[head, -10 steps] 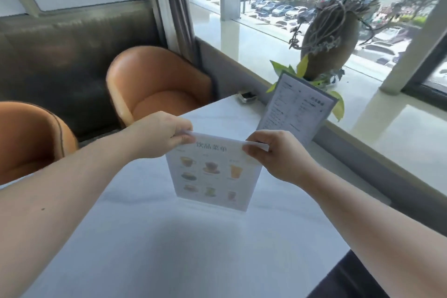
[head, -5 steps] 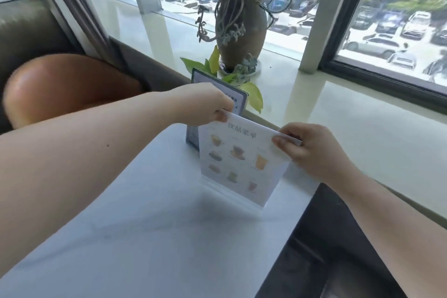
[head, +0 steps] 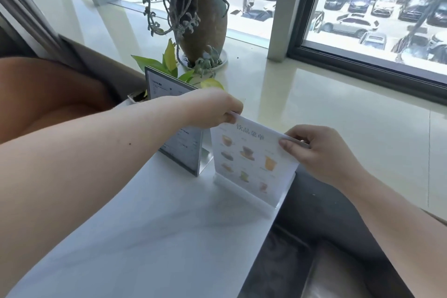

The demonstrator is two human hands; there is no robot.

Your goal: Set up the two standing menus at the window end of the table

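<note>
the drinks menu [head: 251,159] now stands at the window end of the white counter [head: 150,237], just beside the grey list menu [head: 176,143], which stands to its left. a second ago it was out in the middle of the counter with the grey one well behind it; half a second ago it had come close to that one. so the carry toward the window looks all but finished, and what is left is likely only squaring up and letting go.

the left hand [head: 210,109] pinches the top left corner of the drinks menu, its fingers together on the card's edge, and its forearm crosses in front of the grey menu and hides part of it. the right hand [head: 321,150] grips the top right corner, fingers [head: 287,147] clamped over the edge. the clear base of the stand appears to rest on the counter, close to its right edge, though contact cannot be told for sure.

behind both menus a brown plant pot [head: 205,19] sits on the pale windowsill [head: 338,109].

the base sits near the counter's edge, so a nudge leftward may be wise before release.
</note>
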